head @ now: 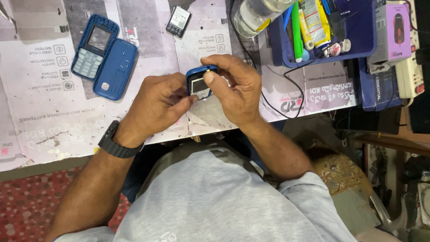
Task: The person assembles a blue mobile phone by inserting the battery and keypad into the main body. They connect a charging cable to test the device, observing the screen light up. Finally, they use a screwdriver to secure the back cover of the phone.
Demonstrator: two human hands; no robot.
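Note:
Both my hands hold a small blue phone body (200,82) with a pale inner plate showing, above the table's near edge. My left hand (156,105), with a black watch on the wrist, grips its lower left side. My right hand (235,87) wraps over its top and right side, thumb pressing on the face. On the table at the far left lie a blue front cover with keypad (93,45) and a blue back cover (115,68), side by side. A dark battery (178,21) lies further back.
The table (49,112) is covered with printed cardboard sheets. A blue tray (354,42) at the back right holds tubes and tools, next to a clear bottle (253,15). Black cables (286,96), a white power strip (410,74) and boxes sit at the right.

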